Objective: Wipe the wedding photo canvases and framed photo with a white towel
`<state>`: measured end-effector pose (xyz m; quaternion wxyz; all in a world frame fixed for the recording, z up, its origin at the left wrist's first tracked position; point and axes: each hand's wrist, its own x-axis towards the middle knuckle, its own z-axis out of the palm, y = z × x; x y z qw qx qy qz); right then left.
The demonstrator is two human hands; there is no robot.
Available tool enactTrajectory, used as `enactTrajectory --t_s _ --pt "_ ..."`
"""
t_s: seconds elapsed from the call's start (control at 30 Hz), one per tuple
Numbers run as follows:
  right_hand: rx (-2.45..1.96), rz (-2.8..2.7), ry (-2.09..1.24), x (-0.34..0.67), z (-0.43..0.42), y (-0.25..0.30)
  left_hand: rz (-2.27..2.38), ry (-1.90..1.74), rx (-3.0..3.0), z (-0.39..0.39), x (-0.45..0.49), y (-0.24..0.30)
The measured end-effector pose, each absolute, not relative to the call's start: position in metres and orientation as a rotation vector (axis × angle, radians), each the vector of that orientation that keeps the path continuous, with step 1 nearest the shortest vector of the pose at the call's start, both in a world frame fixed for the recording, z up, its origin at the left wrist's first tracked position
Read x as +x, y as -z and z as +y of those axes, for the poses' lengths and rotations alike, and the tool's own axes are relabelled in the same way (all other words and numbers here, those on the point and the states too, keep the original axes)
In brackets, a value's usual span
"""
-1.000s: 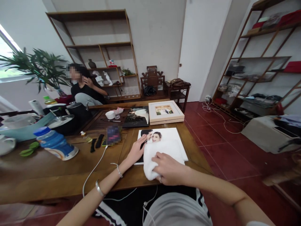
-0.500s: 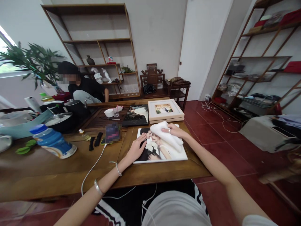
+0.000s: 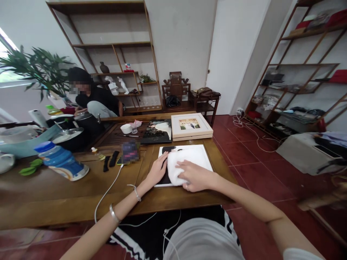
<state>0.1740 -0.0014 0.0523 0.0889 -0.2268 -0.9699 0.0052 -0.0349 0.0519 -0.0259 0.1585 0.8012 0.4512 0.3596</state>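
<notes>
Fingers [image 3: 182,166] of my right hand [image 3: 196,177] are curled down on the white cloth [image 3: 173,162], gripping it and pressing it onto the photo panel [image 3: 200,154] near the panel's front edge. My left hand [image 3: 156,172] is flat with fingers spread, pinning the panel's left edge to the wooden table [image 3: 81,195]. A framed photo [image 3: 191,126] lies just beyond.

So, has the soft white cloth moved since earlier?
Yes: the soft white cloth slid nearer, from the glossy photo panel's far edge to its near edge.
</notes>
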Motion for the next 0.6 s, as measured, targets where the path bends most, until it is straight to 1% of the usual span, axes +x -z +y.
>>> enactTrajectory --t_s 0.07,0.13,0.23,0.3,0.37,0.43,0.53,0.6 --pt "-0.613 -2.92 -0.047 0.173 -0.011 -0.055 1.292 -1.021 2.291 0.052 -0.036 0.026" --pt "-0.641 -2.897 -0.092 0.175 -0.011 -0.054 1.295 -1.012 2.294 0.053 -0.036 0.026" --pt "-0.81 -2.815 -0.158 0.183 0.006 -0.049 1.288 -1.011 2.31 0.053 -0.036 0.027" --pt "-0.957 -2.749 -0.142 0.19 0.023 -0.044 1.287 -1.02 2.321 0.053 -0.036 0.027" --pt "-1.074 -2.664 -0.036 0.197 0.038 -0.04 1.293 -1.022 2.326 0.053 -0.036 0.027" --pt "-1.115 -2.58 0.14 0.202 0.046 -0.039 1.298 -1.014 2.327 0.053 -0.036 0.027" --pt "-1.043 -2.515 0.357 0.201 0.041 -0.042 1.293 -1.009 2.323 0.052 -0.036 0.025" --pt "-0.952 -2.514 0.406 0.196 0.031 -0.044 1.29 -1.011 2.319 0.051 -0.036 0.024"
